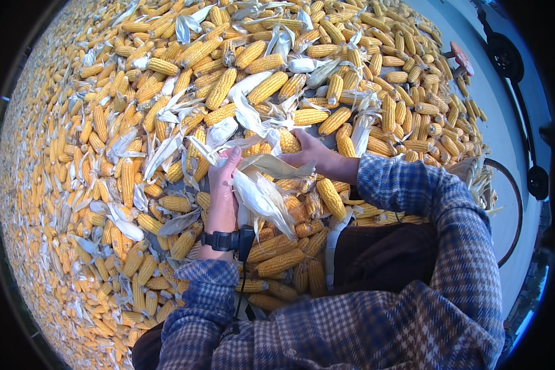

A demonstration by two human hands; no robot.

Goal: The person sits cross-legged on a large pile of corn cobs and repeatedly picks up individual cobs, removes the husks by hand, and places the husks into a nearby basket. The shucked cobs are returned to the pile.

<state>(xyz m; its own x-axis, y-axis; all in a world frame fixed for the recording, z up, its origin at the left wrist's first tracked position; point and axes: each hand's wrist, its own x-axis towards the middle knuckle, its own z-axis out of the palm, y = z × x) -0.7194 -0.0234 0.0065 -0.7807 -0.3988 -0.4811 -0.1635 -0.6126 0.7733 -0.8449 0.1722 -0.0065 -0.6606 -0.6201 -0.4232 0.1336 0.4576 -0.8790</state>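
My left hand (222, 187) is closed on dry, pale corn husk (259, 196), whose leaves hang loose below the palm. Just right of it, my right hand (319, 158) has its fingers and thumb around a yellow ear of corn (288, 142). Papery leaves spread between the two hands and hide part of this ear, so where they join it cannot be made out. Bare ears lie close beneath both hands, among them a yellow ear (331, 198) just below my right wrist.
A wide heap of husked corn ears (126, 182) surrounds me, with loose husks (191, 23) scattered over it. Grey ground (505, 111) borders the heap on the right. A red-topped object (460, 59) stands at that edge, and a dark curved hose or bar (517, 203) lies nearer me.
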